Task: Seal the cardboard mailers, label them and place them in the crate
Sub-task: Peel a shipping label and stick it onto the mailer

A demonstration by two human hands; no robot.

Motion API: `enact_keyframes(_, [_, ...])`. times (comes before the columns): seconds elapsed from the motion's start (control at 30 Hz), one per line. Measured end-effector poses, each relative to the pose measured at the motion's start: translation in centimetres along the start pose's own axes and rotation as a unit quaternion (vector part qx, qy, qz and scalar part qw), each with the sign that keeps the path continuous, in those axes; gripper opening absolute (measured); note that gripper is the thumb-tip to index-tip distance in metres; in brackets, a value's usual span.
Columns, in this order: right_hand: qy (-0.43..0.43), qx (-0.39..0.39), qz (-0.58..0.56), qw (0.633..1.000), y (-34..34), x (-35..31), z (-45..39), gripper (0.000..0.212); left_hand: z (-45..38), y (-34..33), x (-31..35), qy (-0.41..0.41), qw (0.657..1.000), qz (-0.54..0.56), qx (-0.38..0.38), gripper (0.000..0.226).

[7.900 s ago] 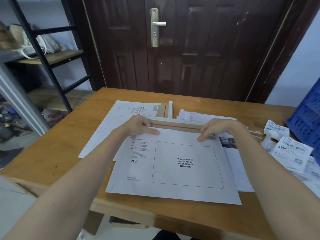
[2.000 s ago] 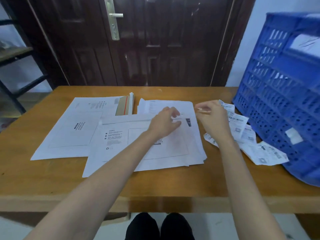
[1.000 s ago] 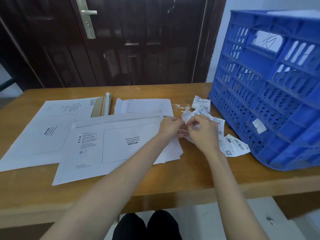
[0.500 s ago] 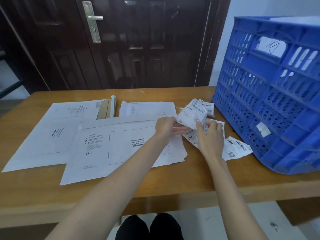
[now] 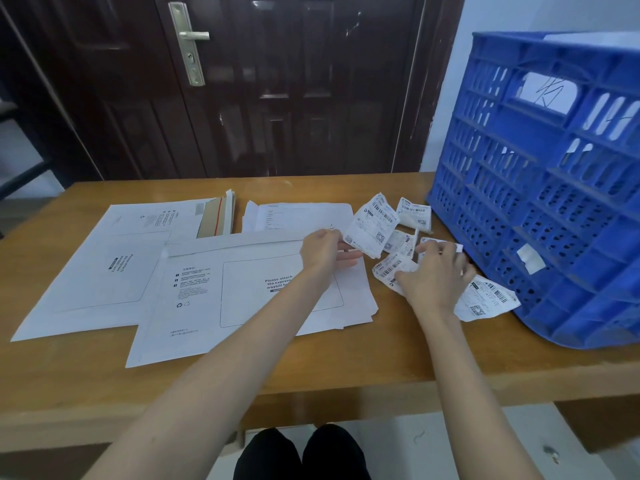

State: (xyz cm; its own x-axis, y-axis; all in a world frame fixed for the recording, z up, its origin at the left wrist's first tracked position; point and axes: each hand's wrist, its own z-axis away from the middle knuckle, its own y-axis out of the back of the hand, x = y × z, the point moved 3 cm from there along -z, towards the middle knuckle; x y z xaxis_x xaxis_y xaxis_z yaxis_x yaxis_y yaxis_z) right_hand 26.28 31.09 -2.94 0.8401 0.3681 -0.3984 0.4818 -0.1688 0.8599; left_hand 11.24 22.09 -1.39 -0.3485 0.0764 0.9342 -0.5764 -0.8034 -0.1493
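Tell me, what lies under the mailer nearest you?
Under the front mailer white sheets poke out at its right edge, resting on the table. How many is hidden.

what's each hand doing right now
Left hand: pinching a waybill label, lifted off the table.
Right hand: fingers curled over the loose labels on the table; whether it has a grip on one cannot be told.

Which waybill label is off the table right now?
The curled label pinched by the left hand, raised near the mailer's corner. The others lie loose beside the crate.
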Motion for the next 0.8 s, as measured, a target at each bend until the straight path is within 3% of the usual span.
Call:
enact_keyframes(0.13, [0.011,0.028,-0.035,0.999,0.7,-0.7,-0.3,0.043,0.0,0.4,0.1,-0.011,1.000,-0.016,-0.010,0.018])
enact_keyframes(0.27, [0.093,0.084,-0.183,0.975,1.4,-2.8,0.1,0.019,-0.3,1.1,-0.1,-0.029,0.999,-0.033,-0.019,0.016])
enact_keyframes(0.43, [0.143,0.029,-0.292,0.945,-0.2,-6.7,1.5,0.008,-0.4,3.1,-0.6,-0.040,0.999,-0.016,-0.031,0.011])
enact_keyframes(0.6, [0.153,-0.001,-0.301,0.941,-2.9,-10.2,4.3,0.009,0.0,6.2,-1.2,-0.113,0.994,0.003,0.005,0.014])
enact_keyframes(0.7, [0.138,0.005,-0.279,0.950,-4.1,-11.3,5.3,0.014,0.1,7.7,-1.7,-0.179,0.982,-0.040,0.036,0.024])
enact_keyframes(0.8, [0.114,-0.003,-0.259,0.959,-4.7,-12.3,5.5,0.018,0.3,8.5,-2.2,-0.198,0.978,-0.056,0.032,0.016])
